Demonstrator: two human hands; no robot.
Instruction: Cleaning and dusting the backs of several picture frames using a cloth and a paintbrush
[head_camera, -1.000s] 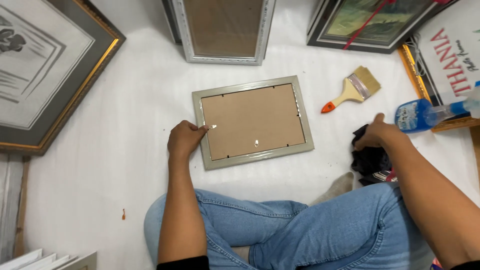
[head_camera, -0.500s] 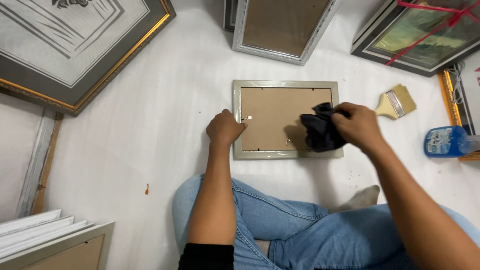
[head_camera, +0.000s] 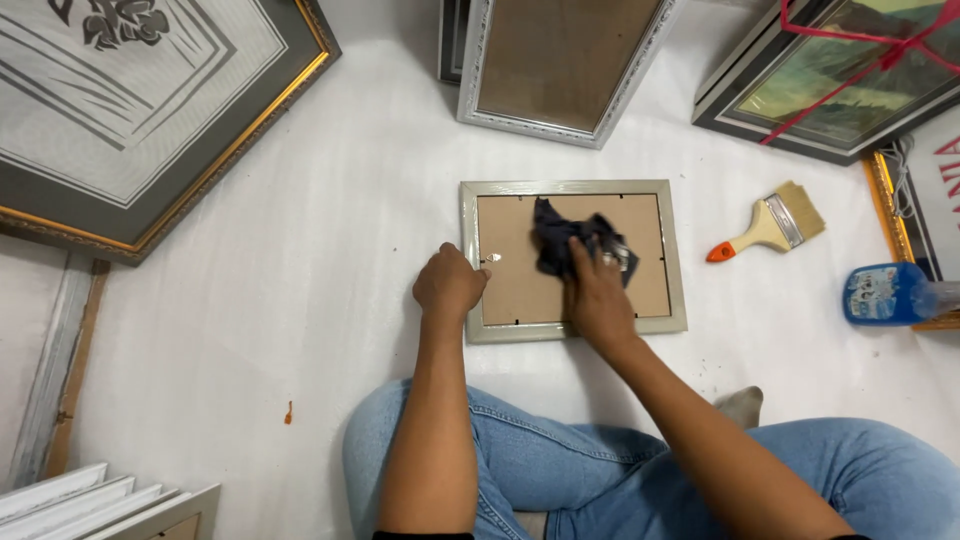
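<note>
**Q:** Looking down from the head camera, what covers the floor, starting at the left?

**A:** A white, slightly textured sheet (head_camera: 300, 300) covers the whole floor. At upper left lies a large framed print (head_camera: 130, 110) with a grey mat and a gold inner edge. Below it, along the left edge, a pale wooden strip (head_camera: 55, 370) lies on the sheet. A stack of white frames (head_camera: 100, 500) fills the bottom left corner, and a small orange speck (head_camera: 288, 411) lies on the sheet near it.

**Q:** And in the middle?

**A:** At the top, a silver ornate frame (head_camera: 560, 70) lies face down with its brown backing showing. Below it, in the centre, is a small pale grey-green frame (head_camera: 572, 188), also face down. The left hand (head_camera: 450, 285) rests on its left edge with the fingers curled together. The right hand (head_camera: 597, 295) presses a dark cloth (head_camera: 565, 235) flat on the brown backing board, fingers together on the fabric. The person sits cross-legged in blue jeans (head_camera: 600, 470), just below the frame.

**Q:** What is on the right?

**A:** A paintbrush (head_camera: 770, 225) with an orange handle tip lies near the frame. Above it leans a landscape painting (head_camera: 840, 80) tied with red ribbon. A blue bottle (head_camera: 890, 293) lies at the far right edge.
</note>
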